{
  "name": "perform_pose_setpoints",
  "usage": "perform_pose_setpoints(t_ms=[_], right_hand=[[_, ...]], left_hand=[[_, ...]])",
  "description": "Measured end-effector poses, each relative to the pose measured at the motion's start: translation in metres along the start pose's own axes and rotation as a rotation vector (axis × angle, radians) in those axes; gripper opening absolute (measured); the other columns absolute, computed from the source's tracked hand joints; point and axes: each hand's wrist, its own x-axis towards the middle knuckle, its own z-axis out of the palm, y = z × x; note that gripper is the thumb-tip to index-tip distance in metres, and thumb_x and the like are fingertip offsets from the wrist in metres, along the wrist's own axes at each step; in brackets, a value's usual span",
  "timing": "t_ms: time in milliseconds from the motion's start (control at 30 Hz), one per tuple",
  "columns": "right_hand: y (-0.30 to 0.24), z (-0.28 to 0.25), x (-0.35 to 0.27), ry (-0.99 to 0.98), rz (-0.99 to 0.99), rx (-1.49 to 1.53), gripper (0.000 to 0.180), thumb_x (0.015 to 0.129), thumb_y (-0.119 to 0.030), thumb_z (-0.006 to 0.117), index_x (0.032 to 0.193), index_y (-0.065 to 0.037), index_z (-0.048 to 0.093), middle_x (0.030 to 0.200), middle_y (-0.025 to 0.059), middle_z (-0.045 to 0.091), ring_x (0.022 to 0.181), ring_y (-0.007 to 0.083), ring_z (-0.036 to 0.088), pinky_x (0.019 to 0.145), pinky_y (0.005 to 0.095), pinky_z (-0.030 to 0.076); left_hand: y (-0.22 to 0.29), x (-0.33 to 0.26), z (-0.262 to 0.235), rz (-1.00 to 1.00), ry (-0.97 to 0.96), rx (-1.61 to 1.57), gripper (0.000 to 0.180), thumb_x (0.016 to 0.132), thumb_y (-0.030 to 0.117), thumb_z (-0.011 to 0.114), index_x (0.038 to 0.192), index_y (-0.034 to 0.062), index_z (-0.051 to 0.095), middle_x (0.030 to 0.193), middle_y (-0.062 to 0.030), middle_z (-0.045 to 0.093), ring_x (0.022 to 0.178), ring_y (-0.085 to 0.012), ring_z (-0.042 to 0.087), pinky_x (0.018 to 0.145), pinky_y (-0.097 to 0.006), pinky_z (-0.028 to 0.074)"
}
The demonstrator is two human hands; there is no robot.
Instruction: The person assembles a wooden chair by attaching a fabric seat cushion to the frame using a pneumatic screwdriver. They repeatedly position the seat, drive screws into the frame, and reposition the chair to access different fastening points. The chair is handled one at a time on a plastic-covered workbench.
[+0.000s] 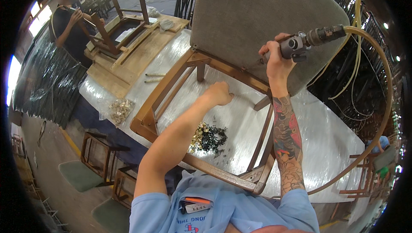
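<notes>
A wooden chair frame (171, 73) lies before me, its grey upholstered back (257, 14) at the far side. My right hand (278, 63) is closed round an air screwdriver (295, 47), a hose running from its rear end. The tool's tip points at the frame's rear rail (234, 70), beside the lower edge of the back. Inside the open seat frame, my left hand (219, 93) is curled closed above the table; what it holds, if anything, is hidden. Nearer me inside the frame lie a pile of black screws (214, 138) and some brass-coloured metal pieces (197, 137).
The table (317, 134) is covered in shiny plastic film. A bag of metal pieces (120, 110) lies at left. Beyond it, a person (71, 24) stands by another chair frame (122, 31) on boards. The yellow hose (388, 78) loops at right. Green-seated chairs (81, 175) stand lower left.
</notes>
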Motion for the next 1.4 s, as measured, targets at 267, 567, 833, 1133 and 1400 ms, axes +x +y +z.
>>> perform_pose_setpoints(t_ms=[267,567,833,1133,1400], right_hand=[[0.024,0.008,0.002,-0.027,-0.081,0.063,0.021,0.078,0.003,0.06,0.096,-0.001,0.051,0.064,0.0033,0.06,0.054,0.0102,0.057,0.051,0.026,0.047],[0.035,0.017,0.019,-0.079,-0.02,0.02,0.009,0.081,0.002,0.065,0.078,-0.002,0.057,0.066,-0.0006,0.058,0.054,0.008,0.057,0.049,0.0261,0.048],[0.044,0.026,0.017,-0.023,0.001,-0.012,0.013,0.078,-0.005,0.069,0.074,0.0,0.058,0.061,-0.003,0.055,0.054,0.0056,0.049,0.05,0.0253,0.042],[0.056,0.031,0.019,0.02,-0.051,-0.046,0.019,0.075,-0.013,0.073,0.069,-0.002,0.059,0.056,-0.0023,0.053,0.054,0.0066,0.047,0.051,0.0274,0.04],[0.048,0.022,0.015,-0.106,0.027,-0.157,0.013,0.084,-0.008,0.069,0.087,0.0,0.06,0.07,0.0039,0.063,0.057,0.0131,0.064,0.054,0.0272,0.052]], left_hand=[[0.008,-0.005,0.006,0.133,-0.049,0.066,0.038,0.083,0.036,0.068,0.09,-0.0015,0.071,0.093,-0.0247,0.068,0.093,-0.0422,0.065,0.083,-0.048,0.052],[0.042,-0.053,0.012,0.378,-0.144,0.101,0.035,0.087,0.033,0.063,0.088,-0.0023,0.069,0.094,-0.025,0.067,0.09,-0.0429,0.065,0.083,-0.05,0.051],[0.06,-0.076,0.022,0.531,-0.328,0.129,0.033,0.087,0.028,0.062,0.087,-0.0034,0.069,0.088,-0.0265,0.067,0.089,-0.0432,0.065,0.082,-0.05,0.052],[0.051,-0.076,0.017,0.524,-0.287,0.089,0.03,0.086,0.023,0.061,0.083,-0.0054,0.067,0.087,-0.0272,0.067,0.088,-0.0442,0.065,0.082,-0.051,0.051],[0.049,-0.079,0.015,0.513,-0.264,0.095,0.027,0.086,0.022,0.062,0.084,-0.0046,0.067,0.088,-0.0276,0.066,0.089,-0.0447,0.065,0.083,-0.05,0.05]])
